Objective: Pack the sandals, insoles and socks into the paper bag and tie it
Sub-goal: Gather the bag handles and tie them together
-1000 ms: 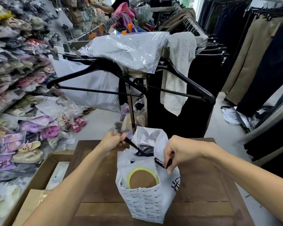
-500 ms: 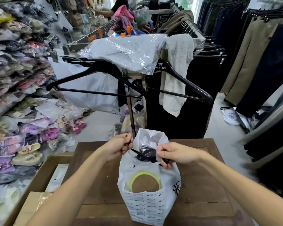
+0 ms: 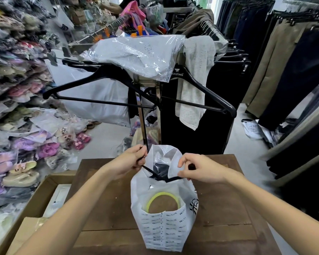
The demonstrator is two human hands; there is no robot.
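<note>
a clothing shop, racks of trousers on my right, bagged sandals heaped on my left, and a dark wooden worktop [image 3: 107, 203] under me. the white paper bag [image 3: 164, 223] stands upright near its front edge, dark contents showing in the open mouth. a second ago my hands were spread wider with the black cord [image 3: 151, 172] stretched flat; now they have drawn in close over the mouth. my left hand [image 3: 126, 163] is pinched shut on one cord end, my right hand [image 3: 201, 170] is pinched on the other, and the two strands cross at the bag's neck. i judge the packing is done and the knot is just starting
</note>
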